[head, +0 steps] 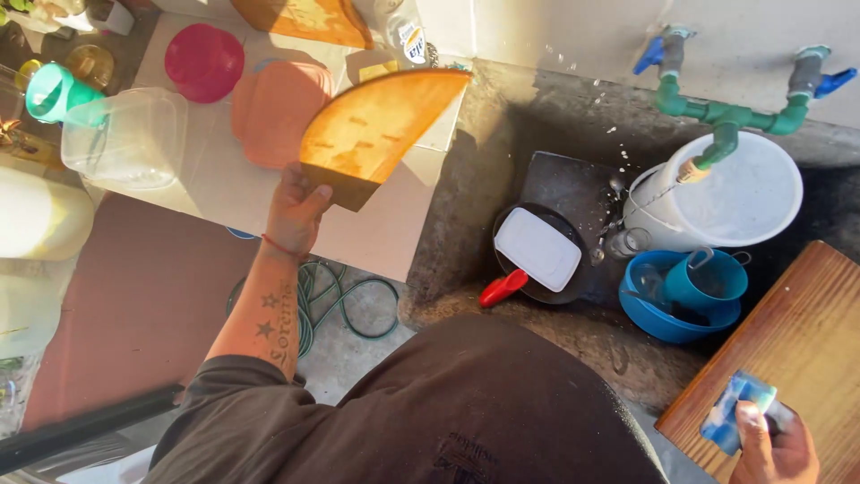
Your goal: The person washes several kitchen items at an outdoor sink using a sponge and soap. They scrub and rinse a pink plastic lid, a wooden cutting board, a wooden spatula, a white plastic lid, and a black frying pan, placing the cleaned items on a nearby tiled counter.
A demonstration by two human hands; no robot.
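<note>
Nearest to the camera, at the bottom right, the right hand (772,448) is closed around a blue and white sponge (736,412), with the fingers curled over it. The sponge rests against a rectangular wooden board (797,332), which lies to the right of the concrete sink (484,170).

The left hand (296,211) is to the left of the sink, above the pale counter (224,179). Its thumb and fingers pinch the straight cut edge of an orange wooden board (381,121) shaped like a half circle. This board is lifted and tilted, and its far tip points toward the upper left corner of the sink. A red thread is around the left wrist.

Inside the sink, a black pan (573,229) with a red handle (502,289) holds a white rectangular lid (537,248). To the right of the pan, still in the sink, a blue bowl (672,318) holds a teal cup (708,280). Behind the bowl stands a white bucket (743,193) under a green pipe tap (726,121) with blue handles, and water drops are in the air near it.

On the counter left of the sink, beyond the lifted board, there lie an orange lid (273,108), a pink round lid (204,61), a clear plastic box (125,139) and a teal cup (54,91) on its side. Below the counter, left of the sink, a green hose (349,300) lies coiled on the ground.
</note>
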